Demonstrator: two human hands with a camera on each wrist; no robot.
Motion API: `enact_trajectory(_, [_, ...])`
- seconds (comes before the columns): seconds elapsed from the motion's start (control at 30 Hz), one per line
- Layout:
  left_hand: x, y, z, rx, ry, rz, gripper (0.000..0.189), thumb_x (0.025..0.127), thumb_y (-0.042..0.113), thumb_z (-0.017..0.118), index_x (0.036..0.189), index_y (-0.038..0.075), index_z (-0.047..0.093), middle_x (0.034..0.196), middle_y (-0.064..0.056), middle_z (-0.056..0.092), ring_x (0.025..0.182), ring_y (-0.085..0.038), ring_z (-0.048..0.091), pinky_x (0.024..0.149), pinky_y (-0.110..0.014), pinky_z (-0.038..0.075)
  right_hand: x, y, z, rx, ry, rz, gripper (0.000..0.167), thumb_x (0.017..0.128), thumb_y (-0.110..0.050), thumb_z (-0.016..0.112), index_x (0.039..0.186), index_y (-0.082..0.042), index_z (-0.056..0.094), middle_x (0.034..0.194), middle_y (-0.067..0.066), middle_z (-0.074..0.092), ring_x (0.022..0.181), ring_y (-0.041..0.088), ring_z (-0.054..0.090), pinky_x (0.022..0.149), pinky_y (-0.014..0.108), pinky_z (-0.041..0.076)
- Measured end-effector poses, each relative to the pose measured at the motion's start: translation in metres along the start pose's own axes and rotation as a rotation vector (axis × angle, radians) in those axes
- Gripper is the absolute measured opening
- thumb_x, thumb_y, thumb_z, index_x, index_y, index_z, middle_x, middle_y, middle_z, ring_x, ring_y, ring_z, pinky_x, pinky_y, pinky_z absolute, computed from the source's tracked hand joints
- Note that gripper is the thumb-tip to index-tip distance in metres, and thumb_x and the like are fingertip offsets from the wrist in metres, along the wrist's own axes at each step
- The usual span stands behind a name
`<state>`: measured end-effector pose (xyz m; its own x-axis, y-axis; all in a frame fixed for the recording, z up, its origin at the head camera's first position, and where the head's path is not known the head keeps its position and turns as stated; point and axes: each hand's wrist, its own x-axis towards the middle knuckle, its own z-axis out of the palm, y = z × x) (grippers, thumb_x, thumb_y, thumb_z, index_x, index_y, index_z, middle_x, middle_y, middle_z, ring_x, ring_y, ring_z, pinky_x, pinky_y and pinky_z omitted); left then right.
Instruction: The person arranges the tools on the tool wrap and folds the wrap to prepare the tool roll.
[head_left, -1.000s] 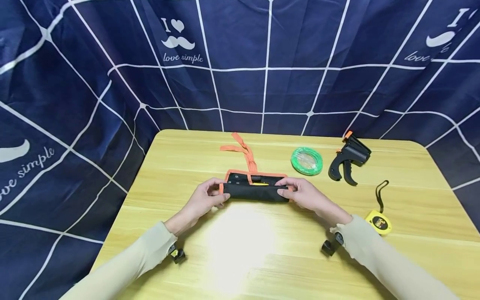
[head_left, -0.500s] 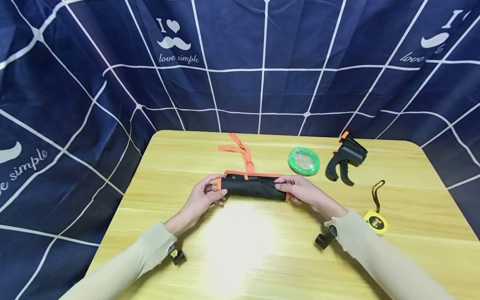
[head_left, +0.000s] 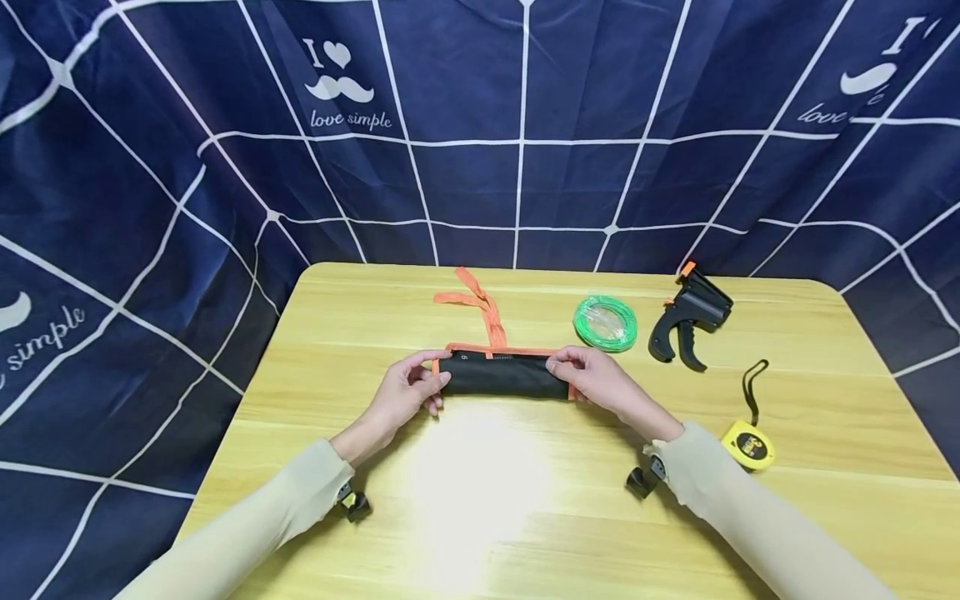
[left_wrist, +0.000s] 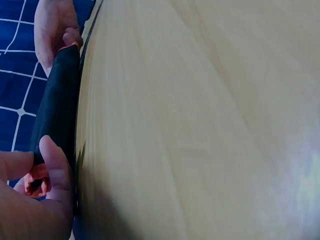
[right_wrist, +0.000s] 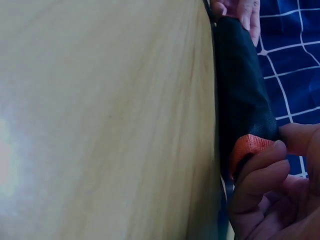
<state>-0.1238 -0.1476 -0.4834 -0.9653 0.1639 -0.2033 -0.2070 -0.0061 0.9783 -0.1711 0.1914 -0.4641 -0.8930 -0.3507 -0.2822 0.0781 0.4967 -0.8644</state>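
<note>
A black cloth tool roll (head_left: 504, 377) with orange edging lies mostly rolled up on the table, a narrow strip of its inner side with a white mark showing along the far edge. My left hand (head_left: 397, 396) grips its left end, thumb on the near side. At the other end my right hand (head_left: 597, 381) pinches the roll, fingers on top near the orange edge. Orange tie straps (head_left: 489, 312) stretch away from its far edge. In the left wrist view the roll (left_wrist: 59, 100) runs between both hands; the right wrist view shows its orange-edged end (right_wrist: 250, 146) at my curled fingers.
Behind and right of the roll lie a coil of green wire (head_left: 605, 323) and a black trigger-handled clamp (head_left: 693, 315). A yellow tape measure (head_left: 750, 446) with a black wrist loop sits farther right. A dark blue curtain (head_left: 465, 183) hangs behind the wooden table (head_left: 330, 317).
The roll has been turned farther away from me, covering the inner pockets and the yellow item seen earlier. Both hands moved along with it, staying at its ends.
</note>
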Motion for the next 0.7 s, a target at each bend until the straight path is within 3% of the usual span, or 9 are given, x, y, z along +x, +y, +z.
enact_trajectory(0.13, [-0.001,0.004,-0.003,0.09,-0.006,0.003,0.046,0.103,0.002,0.075,0.147,0.0,0.066,0.086,-0.016,0.065,0.062,-0.018,0.065,0.056,-0.025,0.052,0.006,-0.002,-0.001,0.011,0.003,-0.014,0.026,0.11,-0.021,0.069,0.121,0.002,0.072,0.068,0.002,0.058,0.058,0.017,0.056,0.056,0.029,0.044])
enact_trajectory(0.23, [-0.001,0.005,-0.004,0.149,-0.005,0.015,0.049,0.1,0.002,0.078,0.148,0.003,0.067,0.106,-0.019,0.065,0.064,-0.019,0.064,0.056,-0.025,0.049,0.011,-0.003,-0.003,0.003,-0.006,-0.037,0.023,0.109,-0.017,0.068,0.119,0.003,0.071,0.068,0.001,0.057,0.059,0.017,0.058,0.06,0.03,0.045])
enact_trajectory(0.37, [0.001,0.005,-0.004,0.182,-0.012,0.056,0.056,0.095,-0.005,0.08,0.148,0.003,0.065,0.134,-0.02,0.051,0.067,-0.019,0.06,0.055,-0.026,0.049,0.017,-0.003,-0.006,0.0,-0.027,-0.039,0.019,0.11,-0.012,0.066,0.118,0.005,0.07,0.068,0.002,0.057,0.058,0.018,0.061,0.059,0.029,0.044])
enact_trajectory(0.47, [0.002,0.005,-0.002,0.178,0.009,0.086,0.059,0.093,-0.011,0.079,0.147,0.004,0.062,0.134,-0.02,0.055,0.068,-0.018,0.059,0.052,-0.025,0.047,0.02,-0.003,-0.008,0.045,-0.056,0.015,0.016,0.111,-0.01,0.062,0.117,0.003,0.069,0.068,0.001,0.053,0.054,0.013,0.052,0.053,0.026,0.039])
enact_trajectory(0.6, [0.002,0.005,-0.002,0.19,0.047,0.103,0.06,0.094,-0.014,0.074,0.147,0.012,0.063,0.109,-0.017,0.065,0.071,-0.019,0.059,0.052,-0.024,0.044,0.021,-0.003,-0.01,0.155,-0.085,0.111,0.016,0.112,-0.009,0.057,0.118,0.002,0.067,0.071,-0.003,0.047,0.054,0.01,0.036,0.052,0.026,0.034])
enact_trajectory(0.63, [0.003,0.005,-0.002,0.217,0.052,0.111,0.061,0.095,-0.013,0.074,0.148,0.013,0.063,0.106,-0.017,0.066,0.073,-0.019,0.06,0.053,-0.024,0.044,0.021,-0.003,-0.011,0.17,-0.084,0.126,0.016,0.112,-0.009,0.056,0.118,0.002,0.067,0.071,-0.003,0.048,0.054,0.01,0.037,0.053,0.026,0.035])
enact_trajectory(0.7, [0.005,0.004,-0.002,0.288,0.055,0.142,0.061,0.096,-0.012,0.073,0.15,0.012,0.063,0.116,-0.019,0.069,0.078,-0.018,0.061,0.057,-0.024,0.047,0.021,-0.004,-0.012,0.169,-0.077,0.135,0.016,0.112,-0.01,0.057,0.117,0.001,0.067,0.07,-0.001,0.052,0.054,0.01,0.042,0.053,0.026,0.037])
